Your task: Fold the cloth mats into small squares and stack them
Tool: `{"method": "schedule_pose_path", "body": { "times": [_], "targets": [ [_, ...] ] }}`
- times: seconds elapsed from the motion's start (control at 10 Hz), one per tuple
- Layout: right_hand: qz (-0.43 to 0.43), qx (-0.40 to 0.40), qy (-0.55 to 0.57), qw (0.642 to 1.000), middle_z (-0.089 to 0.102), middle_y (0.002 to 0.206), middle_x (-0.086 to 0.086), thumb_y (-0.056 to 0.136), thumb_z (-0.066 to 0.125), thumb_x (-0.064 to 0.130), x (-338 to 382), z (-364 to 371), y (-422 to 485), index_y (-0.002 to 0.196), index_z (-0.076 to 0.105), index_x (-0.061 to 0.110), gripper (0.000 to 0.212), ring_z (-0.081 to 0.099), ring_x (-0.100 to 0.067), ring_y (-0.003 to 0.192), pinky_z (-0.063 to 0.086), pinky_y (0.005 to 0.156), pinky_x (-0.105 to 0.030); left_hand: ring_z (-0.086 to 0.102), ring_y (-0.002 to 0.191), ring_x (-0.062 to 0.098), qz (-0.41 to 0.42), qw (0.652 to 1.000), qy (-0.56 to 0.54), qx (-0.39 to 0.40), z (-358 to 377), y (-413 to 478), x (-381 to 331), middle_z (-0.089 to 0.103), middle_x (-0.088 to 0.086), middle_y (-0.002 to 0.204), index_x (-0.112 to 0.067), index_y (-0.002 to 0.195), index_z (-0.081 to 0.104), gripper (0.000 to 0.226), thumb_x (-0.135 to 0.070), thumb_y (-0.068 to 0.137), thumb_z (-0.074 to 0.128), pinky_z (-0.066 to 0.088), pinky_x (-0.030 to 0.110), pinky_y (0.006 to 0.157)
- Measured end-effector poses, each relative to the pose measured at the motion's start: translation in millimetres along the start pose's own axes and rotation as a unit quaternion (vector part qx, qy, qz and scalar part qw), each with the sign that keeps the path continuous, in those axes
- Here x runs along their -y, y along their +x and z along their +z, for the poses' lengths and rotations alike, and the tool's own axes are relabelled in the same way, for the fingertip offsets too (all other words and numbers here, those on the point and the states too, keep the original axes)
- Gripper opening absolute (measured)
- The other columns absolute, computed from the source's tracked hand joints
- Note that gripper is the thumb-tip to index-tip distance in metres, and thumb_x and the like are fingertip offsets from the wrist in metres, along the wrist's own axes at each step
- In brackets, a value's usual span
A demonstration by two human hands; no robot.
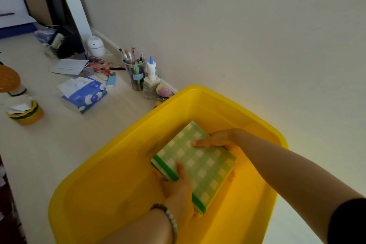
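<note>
Stack of folded green-check cloth mats (200,156) sat cornerwise in the yellow tub (118,174), far corner toward the wall (237,25). Left hand (178,190) and right hand (217,138) gripped opposite edges.

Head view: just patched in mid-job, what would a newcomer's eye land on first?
The big yellow tub fills the lower middle, on the pale desk by the wall. Inside it, the left hand and right hand grip a stack of folded green checked mats by opposite edges. Clutter lies behind to the left: a blue tissue pack, a pen cup.
</note>
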State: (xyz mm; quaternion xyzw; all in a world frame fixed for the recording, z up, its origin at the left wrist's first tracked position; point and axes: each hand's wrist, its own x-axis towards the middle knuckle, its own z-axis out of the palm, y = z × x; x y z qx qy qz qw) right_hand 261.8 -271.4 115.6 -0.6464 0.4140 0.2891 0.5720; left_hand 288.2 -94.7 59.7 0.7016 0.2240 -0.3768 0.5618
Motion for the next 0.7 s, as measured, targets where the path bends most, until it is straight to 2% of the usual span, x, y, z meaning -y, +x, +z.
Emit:
{"method": "schedule_pose_path", "body": {
  "times": [0.1, 0.2, 0.3, 0.5, 0.6, 0.7],
  "targets": [
    [0.003, -0.018, -0.023, 1.0, 0.065, 0.12, -0.001, 0.044, 0.083, 0.063, 0, 0, 4, 0.125, 0.056, 0.028, 0.092, 0.063, -0.023, 0.109, 0.047, 0.099, -0.047, 0.051, 0.119, 0.038, 0.002, 1.0, -0.016, 0.002, 2, -6, 5, 0.046, 0.017, 0.139, -0.017, 0.148, 0.022, 0.092, -0.051, 0.076, 0.068, 0.046, 0.047, 0.09],
    [-0.021, -0.087, -0.094, 0.992, 0.063, 0.122, 0.003, 0.036, 0.076, 0.076, 1, 6, 7, 0.126, 0.054, 0.032, 0.103, 0.061, -0.021, 0.109, 0.046, 0.099, -0.044, 0.05, 0.12, 0.038, -0.006, 1.0, -0.025, -0.005, 3, -10, 6, 0.046, 0.018, 0.139, -0.014, 0.147, 0.025, 0.084, -0.046, 0.082, 0.066, 0.044, 0.045, 0.088],
    [-0.039, -0.157, -0.141, 0.977, 0.057, 0.129, 0.004, 0.05, 0.069, 0.077, 2, 11, 7, 0.13, 0.05, 0.032, 0.094, 0.054, -0.023, 0.117, 0.042, 0.102, -0.043, 0.05, 0.12, 0.037, -0.009, 1.0, -0.024, -0.002, 2, -14, 5, 0.047, 0.018, 0.138, -0.012, 0.146, 0.027, 0.078, -0.042, 0.085, 0.064, 0.042, 0.043, 0.086],
    [-0.023, -0.176, -0.147, 0.973, 0.055, 0.131, 0.002, 0.047, 0.068, 0.079, 0, 9, 1, 0.133, 0.047, 0.031, 0.101, 0.053, -0.025, 0.119, 0.042, 0.102, -0.045, 0.054, 0.114, 0.035, 0.007, 0.999, 0.035, 0.017, -5, -20, 0, 0.053, 0.018, 0.13, -0.004, 0.135, 0.04, 0.069, -0.038, 0.083, 0.068, 0.044, 0.038, 0.081],
    [-0.051, -0.185, -0.134, 0.972, 0.056, 0.131, 0.002, 0.061, 0.067, 0.072, 3, 9, -12, 0.13, 0.053, 0.029, 0.083, 0.053, -0.024, 0.119, 0.041, 0.104, -0.043, 0.053, 0.116, 0.034, 0.039, 0.997, 0.056, 0.041, -10, -19, -1, 0.051, 0.017, 0.133, -0.005, 0.14, 0.034, 0.077, -0.039, 0.081, 0.07, 0.046, 0.039, 0.086],
    [-0.089, -0.23, -0.173, 0.954, 0.051, 0.136, 0.002, 0.076, 0.062, 0.063, 6, 9, -24, 0.133, 0.052, 0.022, 0.071, 0.046, -0.023, 0.127, 0.036, 0.108, -0.038, 0.048, 0.124, 0.032, 0.028, 0.995, 0.072, 0.059, -12, -29, -11, 0.046, 0.016, 0.139, -0.008, 0.145, 0.024, 0.086, -0.041, 0.081, 0.07, 0.042, 0.04, 0.098]
  ]
}}
